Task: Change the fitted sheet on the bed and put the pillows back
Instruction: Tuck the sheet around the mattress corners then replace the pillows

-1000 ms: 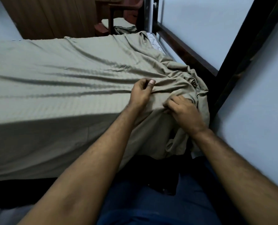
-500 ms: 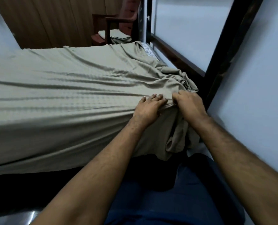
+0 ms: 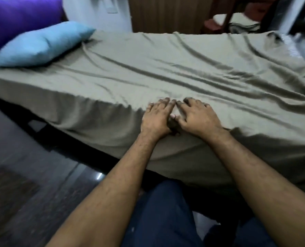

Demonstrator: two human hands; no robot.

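Hands shift from the bunched corner to mid-edge.
Left hand [image 3: 158, 115] and right hand [image 3: 197, 116] lie flat, fingers straight, smoothing the fitted sheet [image 3: 183, 72]; 1 blue pillow [image 3: 39, 44] waits.

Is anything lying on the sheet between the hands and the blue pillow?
Nothing visible. The left hand and right hand press flat on the sheet at its near edge; only wrinkled fabric lies between them and the blue pillow.

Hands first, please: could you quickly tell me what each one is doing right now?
Left hand: open, fingers flat, pressing on the olive sheet at the bed's near edge.
Right hand: open, fingers spread, pressing the sheet beside it.
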